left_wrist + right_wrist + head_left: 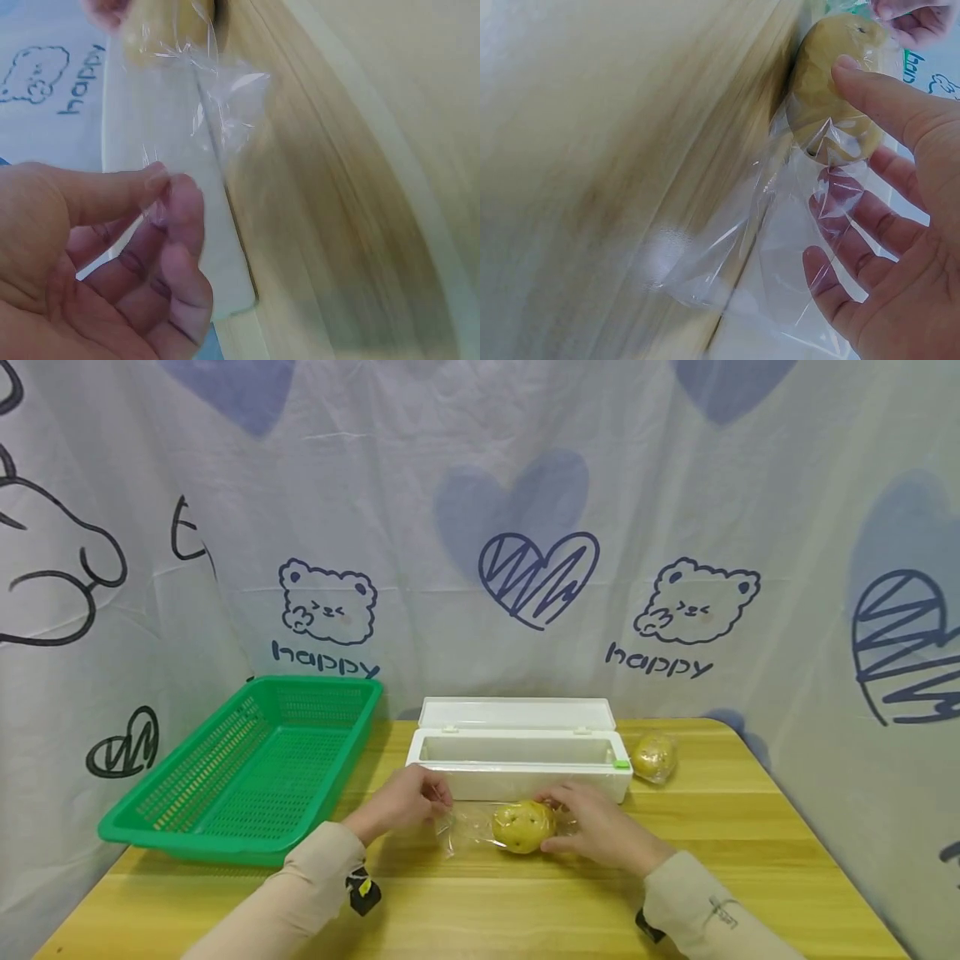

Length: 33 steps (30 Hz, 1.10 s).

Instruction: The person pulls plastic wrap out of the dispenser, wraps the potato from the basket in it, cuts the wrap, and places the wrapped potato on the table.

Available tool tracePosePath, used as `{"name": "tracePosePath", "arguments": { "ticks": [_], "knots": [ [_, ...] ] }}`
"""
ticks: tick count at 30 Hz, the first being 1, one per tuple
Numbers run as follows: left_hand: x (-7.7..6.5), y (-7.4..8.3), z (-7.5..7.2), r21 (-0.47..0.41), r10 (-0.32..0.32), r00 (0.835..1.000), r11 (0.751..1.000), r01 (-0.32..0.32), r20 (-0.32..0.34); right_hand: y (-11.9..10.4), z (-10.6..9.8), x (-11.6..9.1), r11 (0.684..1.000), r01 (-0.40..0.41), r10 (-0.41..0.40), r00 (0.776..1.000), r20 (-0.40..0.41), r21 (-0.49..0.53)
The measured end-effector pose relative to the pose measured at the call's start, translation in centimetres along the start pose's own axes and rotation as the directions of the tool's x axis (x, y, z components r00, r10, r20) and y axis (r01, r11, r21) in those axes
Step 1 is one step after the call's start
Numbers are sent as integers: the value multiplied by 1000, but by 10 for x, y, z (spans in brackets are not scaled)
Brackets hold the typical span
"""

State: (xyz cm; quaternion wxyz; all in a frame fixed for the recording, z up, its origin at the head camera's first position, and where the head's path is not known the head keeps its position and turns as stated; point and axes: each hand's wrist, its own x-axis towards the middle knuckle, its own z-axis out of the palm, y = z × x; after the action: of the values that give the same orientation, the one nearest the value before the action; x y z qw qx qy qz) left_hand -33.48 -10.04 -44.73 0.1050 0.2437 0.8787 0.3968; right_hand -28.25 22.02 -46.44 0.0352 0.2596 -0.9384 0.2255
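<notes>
A yellow potato [522, 827] lies inside clear plastic film [467, 828] in front of the white box. My left hand [405, 800] pinches the film's left end between thumb and fingertip, as the left wrist view also shows. At the potato's right end, my right hand [603, 828] holds it, thumb on top and fingers on the box side. Loose film [780, 225] trails off the potato's near end in the right wrist view. The white box [517, 781] has its lid raised, and a green piece [621, 765] sits at its right edge.
On the left stands a green plastic basket [285, 847] with slotted walls. Another film-wrapped potato [655, 757] rests to the right of the box. A printed curtain [420, 635] hangs behind the wooden table [480, 914].
</notes>
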Motion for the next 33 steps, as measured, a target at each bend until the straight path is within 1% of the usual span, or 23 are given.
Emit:
{"name": "tracePosePath", "arguments": {
  "ticks": [3,8,10,12,15,17,19,20,21,23,24,25,26,27,28,29,30,33],
  "knots": [
    [2,-2,0,70,-44,998,996,47,-43,-1,-1,0,1000,7,-7,1000,4,-6],
    [2,-3,-2,206,-55,992,976,77,-111,-2,-3,0,1000,10,-10,1000,3,-17],
    [2,-1,-3,238,-57,989,967,89,-139,-3,-3,-1,1000,4,-4,1000,2,-12],
    [1,1,-3,226,-77,986,968,110,-147,-3,-3,-1,1000,4,-4,1000,0,-11],
    [-1,4,-3,136,-116,985,982,133,-129,-4,-4,-2,1000,7,-7,1000,-4,-17],
    [-4,6,-4,73,-140,983,986,149,-118,-4,-4,-2,1000,7,-7,1000,-6,-27],
    [-7,9,-4,41,-144,982,988,150,-125,-5,-4,-3,999,6,-6,1000,-5,-34],
    [-10,11,-4,49,-131,982,989,138,-134,-6,-4,-3,999,2,-2,1000,-5,-33],
    [-12,13,-4,75,-105,984,990,117,-146,-7,-4,-3,1000,0,0,1000,-4,-30],
    [-18,15,0,145,-20,989,989,42,-147,-8,-5,-5,999,-5,5,1000,-6,-33],
    [-21,16,3,191,37,991,981,-12,-128,-8,-5,-5,999,-4,4,1000,-7,-31],
    [-25,16,6,240,95,990,968,-69,-102,-8,-5,-6,999,-4,4,1000,-8,-33],
    [-29,15,11,284,153,986,950,-128,-68,-8,-5,-6,999,0,0,1000,-11,-34],
    [-33,14,15,323,198,980,930,-178,-31,-8,-5,-6,999,3,-3,1000,-13,-36],
    [-37,12,19,345,230,973,913,-219,11,-7,-5,-6,999,9,-9,1000,-15,-41],
    [-40,10,23,367,255,966,895,-254,48,-6,-5,-6,999,12,-13,1000,-16,-43],
    [-42,8,26,382,267,961,882,-275,76,-6,-5,-6,999,12,-12,1000,-16,-43],
    [-46,3,33,434,286,952,848,-305,111,-4,-5,-7,999,1,-2,1000,-9,-39]
  ]
}}
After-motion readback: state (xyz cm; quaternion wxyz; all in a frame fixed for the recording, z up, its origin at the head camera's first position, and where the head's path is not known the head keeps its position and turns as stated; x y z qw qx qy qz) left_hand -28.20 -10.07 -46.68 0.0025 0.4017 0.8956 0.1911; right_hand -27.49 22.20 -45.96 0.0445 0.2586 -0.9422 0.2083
